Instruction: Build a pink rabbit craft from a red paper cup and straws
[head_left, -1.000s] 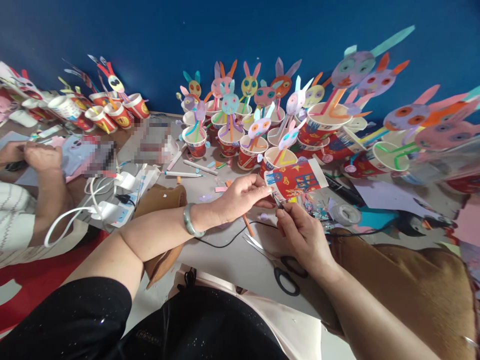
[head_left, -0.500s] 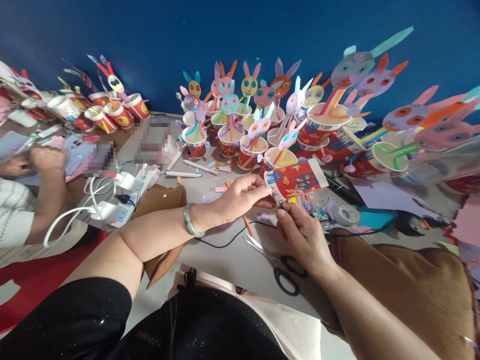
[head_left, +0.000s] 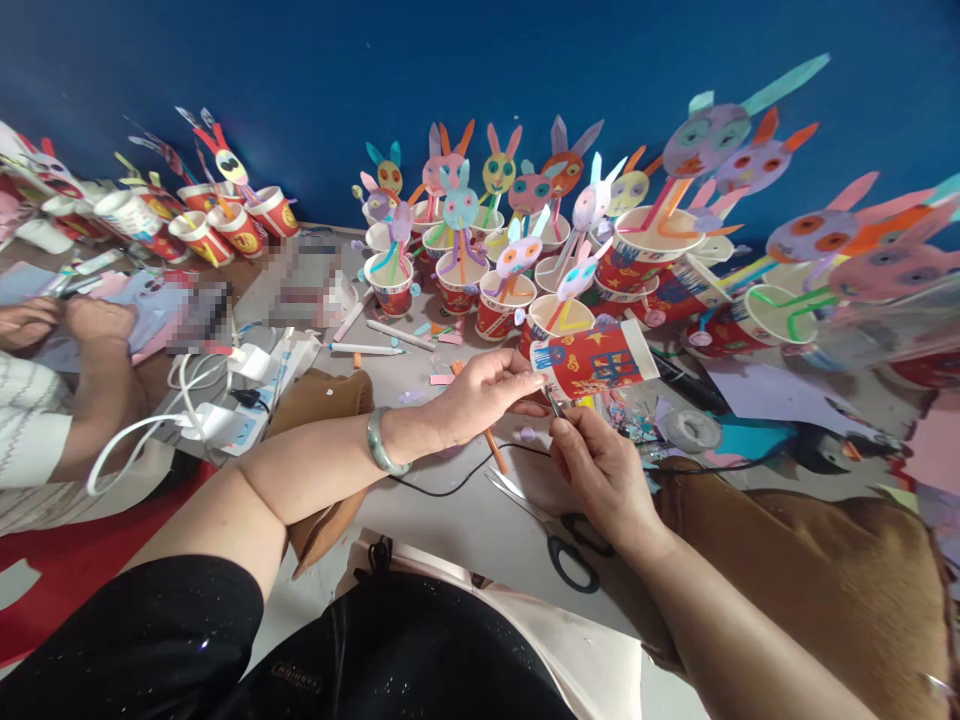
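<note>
A red paper cup (head_left: 596, 362) with blue and yellow print lies sideways in the air, its wide end pointing right. My left hand (head_left: 487, 395) grips it by its narrow end, thumb on top and fingers beneath. Closed in a fist, my right hand (head_left: 600, 470) holds a thin metal-tipped tool (head_left: 553, 402), its tip against the cup beside my left thumb. Most of that tool is hidden in my palm, so its kind is unclear. Below my right hand, scissors (head_left: 571, 565) with black handles rest on the table, and an orange strip (head_left: 496, 450) lies near them.
Paper cups (head_left: 457, 285) with paper rabbit figures crowd along the blue wall. Paper scraps, a tape roll (head_left: 688, 428) and markers (head_left: 367, 349) lie around. A power strip (head_left: 244, 425) with white cables is at left, near a co-worker's hands (head_left: 97, 325).
The cup has shifted very slightly to the right and turned a little in my left hand. My right hand and its tool have moved slightly left. The co-worker's hands have also moved.
</note>
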